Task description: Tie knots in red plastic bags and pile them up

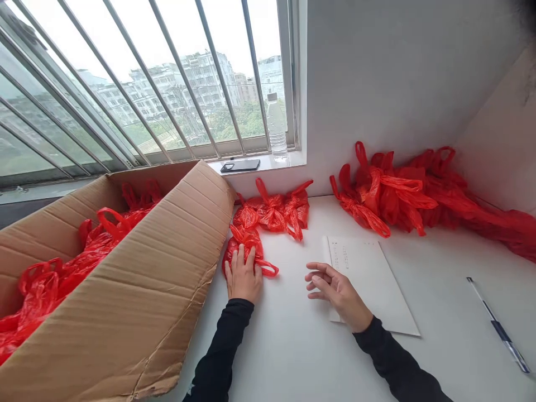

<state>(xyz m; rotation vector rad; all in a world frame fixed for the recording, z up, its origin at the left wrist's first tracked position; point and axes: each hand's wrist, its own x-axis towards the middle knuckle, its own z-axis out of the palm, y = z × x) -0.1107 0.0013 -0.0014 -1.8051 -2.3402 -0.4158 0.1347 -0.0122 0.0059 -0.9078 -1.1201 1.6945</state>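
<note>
My left hand (pixel 244 274) rests with its fingers spread on a knotted red plastic bag (pixel 248 239) beside the cardboard box. What is inside the bag cannot be seen. Just behind it, several more tied red bags (pixel 274 211) sit in a row against the wall. My right hand (pixel 337 291) hovers over the left edge of a white notepad (pixel 379 285), fingers loosely curved and apart, holding nothing. Some small handwriting shows at the top of the page.
A large open cardboard box (pixel 167 268) with red bags in it takes up the left side. Loose red plastic bags (pixel 389 192) are heaped at the back right. A pen (pixel 498 326) lies at right. On the windowsill are a phone (pixel 240 165) and a water bottle (pixel 277 131).
</note>
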